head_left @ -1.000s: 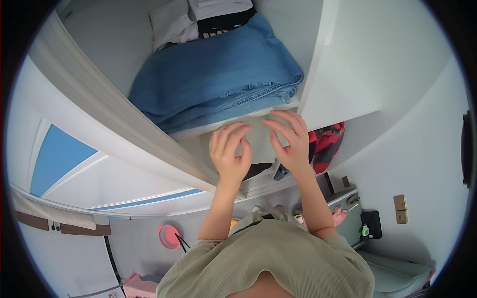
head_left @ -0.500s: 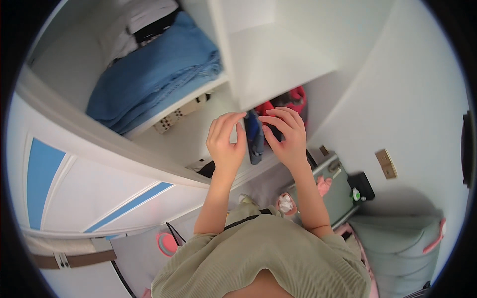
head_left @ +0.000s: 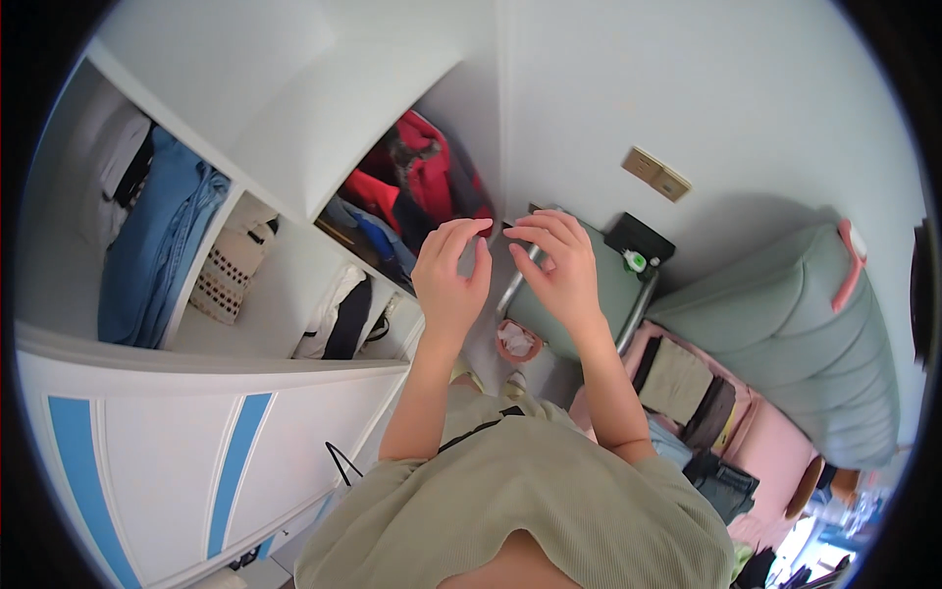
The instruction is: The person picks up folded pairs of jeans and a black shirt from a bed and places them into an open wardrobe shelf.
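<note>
Your left hand (head_left: 449,275) and right hand (head_left: 557,267) are hanging raised in front of you, close together but not touching, fingertips pointing toward each other. The left grip is loosely curled, thumb and fingers bent inward with a gap between them, pinching nothing that can be seen. The right grip is curled the same way, its fingertips (head_left: 518,234) drawn near one another; whether they are nipping something tiny cannot be told. Nothing is lying in either palm.

Just behind your left hand the red garment (head_left: 424,169) is hanging in the open wardrobe compartment (head_left: 324,147), with darker and blue clothes bunched below it. Farther to your left, well apart from the hands, the folded blue jeans (head_left: 147,255) are sitting on a shelf, and beside them a pale patterned cloth (head_left: 224,273) is lying in the next compartment.

Behind your right hand a grey-green suitcase (head_left: 599,285) is standing against the wall. Past it a small black box (head_left: 640,236) is sitting on the floor, and higher on the wall a flat tan rectangular switch plate (head_left: 655,175) is mounted. Below your hands a small pink bin (head_left: 516,340) is standing on the floor. To the right a green padded bed (head_left: 805,324) is stretching away
</note>
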Action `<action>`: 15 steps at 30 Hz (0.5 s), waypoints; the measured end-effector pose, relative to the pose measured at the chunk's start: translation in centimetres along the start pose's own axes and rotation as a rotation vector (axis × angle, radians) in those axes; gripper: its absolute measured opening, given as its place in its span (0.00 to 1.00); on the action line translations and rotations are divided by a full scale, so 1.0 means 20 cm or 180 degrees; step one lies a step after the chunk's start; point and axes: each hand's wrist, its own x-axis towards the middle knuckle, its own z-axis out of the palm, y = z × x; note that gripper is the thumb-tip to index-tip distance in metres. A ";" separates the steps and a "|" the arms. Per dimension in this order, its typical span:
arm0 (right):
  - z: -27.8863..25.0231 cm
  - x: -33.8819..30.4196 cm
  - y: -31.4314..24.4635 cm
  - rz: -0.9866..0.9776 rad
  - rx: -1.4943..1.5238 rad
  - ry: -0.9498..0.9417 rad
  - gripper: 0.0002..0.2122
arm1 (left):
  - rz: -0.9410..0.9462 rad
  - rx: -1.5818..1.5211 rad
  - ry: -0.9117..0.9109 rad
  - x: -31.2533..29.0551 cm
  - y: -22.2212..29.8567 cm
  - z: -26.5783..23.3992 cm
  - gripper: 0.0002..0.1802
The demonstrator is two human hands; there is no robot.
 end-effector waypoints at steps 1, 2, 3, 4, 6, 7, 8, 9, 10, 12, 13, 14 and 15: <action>-0.04 -0.04 0.01 0.0072 -0.0047 0.0038 0.08 | 0.0004 -0.0066 -0.0077 -0.02 0.03 0.03 0.12; -0.08 -0.06 0.02 0.0131 -0.0099 0.0085 0.07 | 0.0019 -0.0137 -0.0144 -0.02 0.06 0.07 0.12; -0.12 -0.09 0.03 0.0179 -0.0156 0.0130 0.07 | 0.0051 -0.0193 -0.0203 -0.03 0.09 0.10 0.12; -0.16 -0.12 0.04 0.0238 -0.0212 0.0141 0.07 | 0.0077 -0.0253 -0.0290 -0.04 0.11 0.12 0.12; -0.24 -0.17 0.06 0.0378 -0.0360 0.0249 0.07 | 0.0169 -0.0403 -0.0507 -0.04 0.16 0.20 0.11; -0.27 -0.20 0.08 0.0474 -0.0441 0.0310 0.07 | 0.0225 -0.0478 -0.0599 -0.04 0.17 0.25 0.11; -0.30 -0.23 0.08 0.0563 -0.0508 0.0375 0.07 | 0.0251 -0.0561 -0.0714 -0.04 0.18 0.28 0.11; -0.32 -0.25 0.08 0.0633 -0.0575 0.0458 0.07 | 0.0278 -0.0647 -0.0832 -0.05 0.19 0.31 0.11; -0.35 -0.28 0.09 0.0678 -0.0657 0.0511 0.07 | 0.0343 -0.0716 -0.0926 -0.06 0.21 0.33 0.11; -0.38 -0.33 0.09 0.0802 -0.0815 0.0644 0.07 | 0.0306 -0.0989 -0.1121 -0.07 0.23 0.38 0.11; -0.39 -0.35 0.08 0.0878 -0.0848 0.0662 0.07 | 0.0365 -0.1057 -0.1219 -0.08 0.24 0.39 0.11; -0.39 -0.38 0.08 0.0964 -0.0868 0.0662 0.07 | 0.0395 -0.1077 -0.1335 -0.09 0.24 0.41 0.11; -0.40 -0.41 0.06 0.1053 -0.0950 0.0734 0.07 | 0.0434 -0.1117 -0.1455 -0.10 0.26 0.42 0.10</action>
